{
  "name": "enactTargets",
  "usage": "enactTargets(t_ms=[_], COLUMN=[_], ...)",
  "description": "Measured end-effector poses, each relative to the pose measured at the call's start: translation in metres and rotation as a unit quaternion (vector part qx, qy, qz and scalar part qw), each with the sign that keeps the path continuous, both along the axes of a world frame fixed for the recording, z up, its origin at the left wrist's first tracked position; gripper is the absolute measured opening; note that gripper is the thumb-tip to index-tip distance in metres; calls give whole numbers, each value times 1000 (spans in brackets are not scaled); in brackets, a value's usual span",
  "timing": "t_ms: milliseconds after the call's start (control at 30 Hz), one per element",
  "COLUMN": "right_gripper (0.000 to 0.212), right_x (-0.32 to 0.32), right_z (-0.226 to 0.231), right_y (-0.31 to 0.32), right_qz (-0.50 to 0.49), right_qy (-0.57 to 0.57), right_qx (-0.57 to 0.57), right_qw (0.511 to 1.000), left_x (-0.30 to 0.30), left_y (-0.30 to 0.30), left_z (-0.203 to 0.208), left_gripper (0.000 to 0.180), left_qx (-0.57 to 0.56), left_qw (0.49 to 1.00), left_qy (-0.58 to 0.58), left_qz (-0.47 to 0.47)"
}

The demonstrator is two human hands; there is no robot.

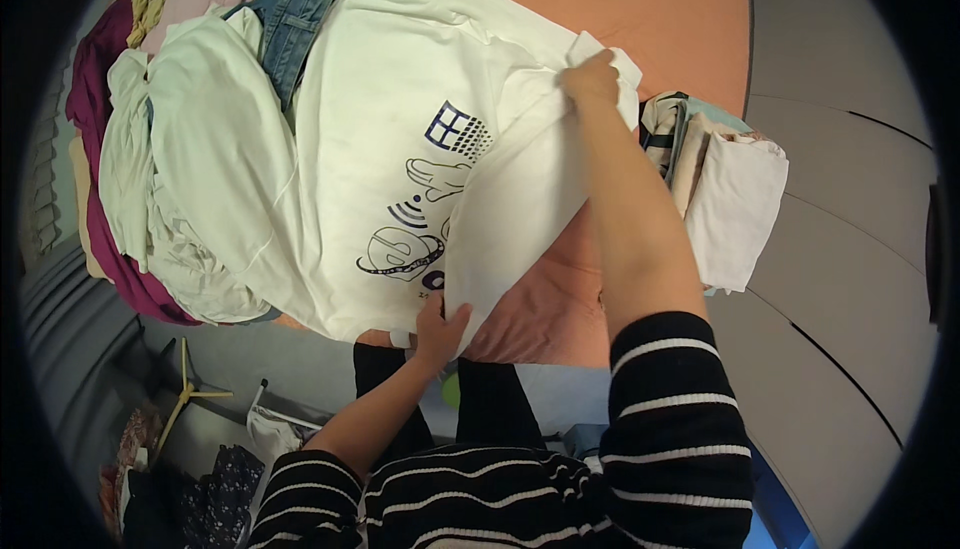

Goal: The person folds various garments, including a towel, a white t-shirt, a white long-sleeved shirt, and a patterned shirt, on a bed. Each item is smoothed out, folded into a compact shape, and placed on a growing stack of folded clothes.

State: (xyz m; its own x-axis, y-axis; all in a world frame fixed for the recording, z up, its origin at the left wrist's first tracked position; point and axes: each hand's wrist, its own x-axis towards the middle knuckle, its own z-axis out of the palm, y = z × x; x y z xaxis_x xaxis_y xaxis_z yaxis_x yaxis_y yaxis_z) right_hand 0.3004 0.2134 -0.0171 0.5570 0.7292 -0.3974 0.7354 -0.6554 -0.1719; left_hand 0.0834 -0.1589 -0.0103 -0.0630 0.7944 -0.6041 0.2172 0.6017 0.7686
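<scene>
1. We had the white shirt (pixel 345 139) at the middle of the frame, spread on an orange bed (pixel 680 9), its dark print (pixel 458 134) facing up and partly covered by a plain flap (pixel 525 204).
2. Our right hand (pixel 592 81), right of upper centre, had its grip closed on bunched cloth. We judged that a flatter hold would have laid the flap with fewer creases.
3. Our left hand (pixel 440 331), at lower centre, seemed to pinch the cloth near its lower edge; the cloth hid some fingertips. We thought this corner worth anchoring while the other hand did the turning.
4. The flap's edge ran diagonally between the two hands. We reckoned that matching their pace and tension would have squared it.
5. At the left of the frame, the shirt lay against a pale garment (pixel 215 119) in a heap. We saw a risk of dragging that along, so a gentle pull suited best.
6. The folded stack (pixel 735 209), at right, sat near our right forearm; we wanted the elbow kept clear.
</scene>
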Motion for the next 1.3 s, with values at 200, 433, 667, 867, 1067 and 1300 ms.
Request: enactTargets(t_ms=[200, 433, 667, 867, 1067, 1300], right_gripper=[38, 28, 44, 62, 62, 64], right_x=[130, 114, -18, -74, -76, -85], right_z=[23, 96, 46, 8, 6, 10], right_y=[-37, -45, 14, -23, -113, -302], right_qz=[-151, -43, -22, 125, 342, 476], right_qy=[187, 108, 115, 168, -15, 64], right_qx=[304, 349, 299, 211, 252, 66], right_qw=[922, 930, 947, 955, 905, 874], left_x=[21, 57, 35, -8, -6, -36], left_y=[-9, -33, -26, -56, -82, -75], left_z=[49, 43, 49, -9, -38, -24], left_gripper=[19, 17, 21, 28, 23, 18], left_qx=[298, 234, 173, -227, -164, -238], left_qw=[935, 943, 967, 937, 951, 953], left_qy=[1, -52, -96, -192, -232, -176], left_qz=[-194, -230, -161, 180, 119, 60])
